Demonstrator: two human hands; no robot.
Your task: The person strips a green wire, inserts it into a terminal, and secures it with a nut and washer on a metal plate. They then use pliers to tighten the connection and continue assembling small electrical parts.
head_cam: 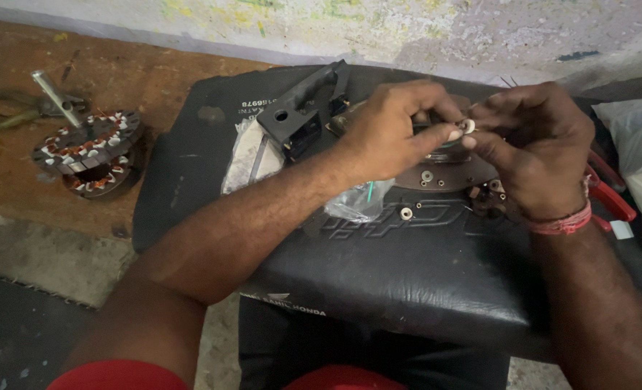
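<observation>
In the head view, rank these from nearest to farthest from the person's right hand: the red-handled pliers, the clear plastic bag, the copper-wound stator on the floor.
Measured from the right hand:
1. Red-handled pliers, just beside the wrist, on the right edge of the black seat.
2. Clear plastic bag, left of that hand, under the left forearm.
3. Copper-wound stator, far left, off the seat on the floor.

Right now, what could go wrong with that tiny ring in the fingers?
The small ring is pinched only by the fingertips of the left hand and right hand, so it might slip and roll off the sloping black seat. Loose little pieces lying on the seat could also get knocked to the floor.
</observation>
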